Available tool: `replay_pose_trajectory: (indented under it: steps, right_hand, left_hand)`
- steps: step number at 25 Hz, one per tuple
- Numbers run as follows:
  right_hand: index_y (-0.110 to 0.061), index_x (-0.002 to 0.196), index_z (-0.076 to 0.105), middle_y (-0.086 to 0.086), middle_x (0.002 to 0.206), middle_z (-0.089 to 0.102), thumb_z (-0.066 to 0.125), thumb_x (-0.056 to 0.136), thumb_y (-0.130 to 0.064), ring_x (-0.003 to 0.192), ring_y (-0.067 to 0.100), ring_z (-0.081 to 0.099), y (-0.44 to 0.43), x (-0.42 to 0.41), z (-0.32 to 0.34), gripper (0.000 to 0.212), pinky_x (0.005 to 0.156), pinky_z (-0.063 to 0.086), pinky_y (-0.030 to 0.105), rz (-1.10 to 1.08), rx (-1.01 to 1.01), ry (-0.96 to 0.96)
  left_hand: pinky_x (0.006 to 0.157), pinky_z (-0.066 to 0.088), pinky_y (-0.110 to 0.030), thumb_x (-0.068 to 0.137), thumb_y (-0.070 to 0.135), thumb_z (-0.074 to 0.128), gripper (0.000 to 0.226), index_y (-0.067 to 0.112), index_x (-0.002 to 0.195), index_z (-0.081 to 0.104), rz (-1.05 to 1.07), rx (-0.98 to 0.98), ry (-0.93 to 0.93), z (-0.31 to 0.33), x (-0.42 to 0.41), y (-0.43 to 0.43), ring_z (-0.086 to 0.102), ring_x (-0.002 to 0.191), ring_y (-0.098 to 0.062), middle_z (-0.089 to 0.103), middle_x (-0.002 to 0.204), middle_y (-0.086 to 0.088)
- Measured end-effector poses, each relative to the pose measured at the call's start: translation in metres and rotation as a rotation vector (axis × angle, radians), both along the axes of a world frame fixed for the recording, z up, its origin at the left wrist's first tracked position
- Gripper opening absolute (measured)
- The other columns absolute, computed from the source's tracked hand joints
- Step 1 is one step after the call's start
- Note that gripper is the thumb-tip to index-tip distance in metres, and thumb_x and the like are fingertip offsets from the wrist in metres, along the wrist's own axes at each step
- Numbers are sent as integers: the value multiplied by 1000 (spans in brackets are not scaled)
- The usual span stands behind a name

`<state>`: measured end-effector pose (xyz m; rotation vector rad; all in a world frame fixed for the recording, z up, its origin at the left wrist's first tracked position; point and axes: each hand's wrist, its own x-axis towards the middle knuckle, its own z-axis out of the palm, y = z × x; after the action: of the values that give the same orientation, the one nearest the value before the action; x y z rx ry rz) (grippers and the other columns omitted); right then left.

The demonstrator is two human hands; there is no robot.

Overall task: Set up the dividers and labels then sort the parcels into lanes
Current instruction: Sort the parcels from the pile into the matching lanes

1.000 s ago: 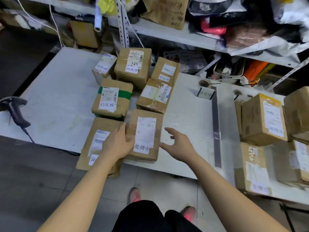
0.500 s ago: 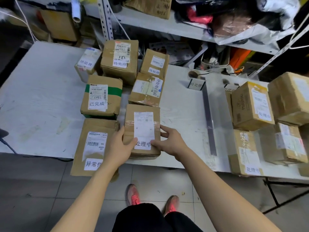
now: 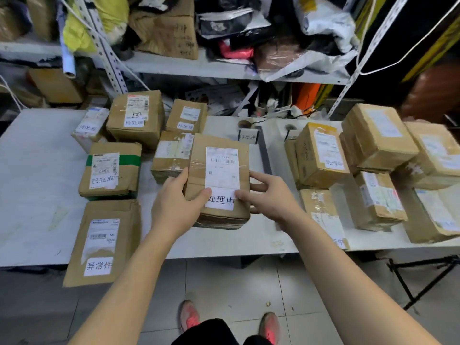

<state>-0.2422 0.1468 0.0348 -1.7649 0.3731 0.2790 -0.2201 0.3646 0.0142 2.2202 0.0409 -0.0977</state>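
Note:
A brown cardboard parcel (image 3: 219, 170) marked 处理中 is lifted off the white table (image 3: 37, 170), tilted up toward me. My left hand (image 3: 174, 207) grips its left edge and my right hand (image 3: 271, 195) grips its right edge. Left of it lie parcels marked 已完成 (image 3: 110, 170) and 异常件 (image 3: 104, 242), the latter overhanging the table's front edge. Three parcels marked 待处理 (image 3: 137, 115) sit at the back left. A grey divider strip (image 3: 265, 155) runs front to back behind the held parcel, partly hidden by it, with a small standing 待处理 label card (image 3: 247, 136) at its far end.
Several parcels (image 3: 321, 155) are stacked at the table's right, some marked 处理中. A cluttered metal shelf (image 3: 199, 68) with bags and boxes stands behind the table. My feet in red shoes (image 3: 189, 317) are on the tiled floor below the front edge.
Both hands closed on the 处理中 parcel and raised it off the table, moving it right toward the divider. The camera view shifted right.

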Motion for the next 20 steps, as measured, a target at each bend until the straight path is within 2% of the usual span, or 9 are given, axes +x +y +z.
replay_pose_trajectory:
  steps: [3, 5, 9, 12, 15, 20]
  right_hand:
    - [-24, 137, 62, -3, 112, 77, 82, 84, -14, 96, 10, 76, -65, -19, 20, 58, 72, 64, 32, -25, -39, -61]
    - [-25, 138, 61, -6, 112, 77, 85, 81, -20, 99, 8, 74, -107, -33, 31, 62, 80, 65, 37, -58, -75, -104]
    - [-31, 129, 67, -13, 102, 77, 86, 78, -27, 94, 1, 73, -199, -62, 43, 54, 82, 64, 37, -60, -168, -146]
    - [-28, 132, 66, -8, 109, 77, 85, 78, -34, 99, 7, 73, -257, -75, 43, 58, 82, 64, 41, -26, -232, -113]
    - [-26, 132, 66, -7, 109, 77, 84, 82, -31, 97, 9, 74, -295, -88, 35, 53, 78, 65, 38, -4, -234, -55]
    - [-25, 133, 66, -6, 107, 78, 87, 79, -27, 96, 11, 75, -325, -98, -4, 58, 79, 65, 41, -38, -162, 48]
  left_hand:
    - [91, 56, -43, 81, 63, 63, 65, 45, 142, 51, -64, 16, -52, 18, -16, -62, 58, 111, -15, 62, 123, 9]
    - [90, 56, -44, 82, 62, 62, 62, 45, 140, 52, -86, -4, -73, 29, -29, -107, 58, 108, -14, 63, 121, 9]
    - [84, 57, -41, 88, 55, 66, 52, 41, 137, 55, -82, 56, -126, 37, -54, -199, 61, 102, -15, 66, 116, 9]
    - [78, 56, -33, 88, 58, 64, 51, 41, 136, 56, -75, 91, -128, 32, -74, -256, 61, 100, -14, 67, 115, 9]
    - [69, 45, -18, 91, 54, 64, 48, 41, 137, 57, -103, 71, -70, 19, -89, -292, 60, 101, -11, 67, 118, 12]
    - [63, 43, -15, 92, 51, 65, 50, 40, 140, 55, -119, 80, 48, -10, -97, -323, 62, 103, -12, 66, 123, 12]
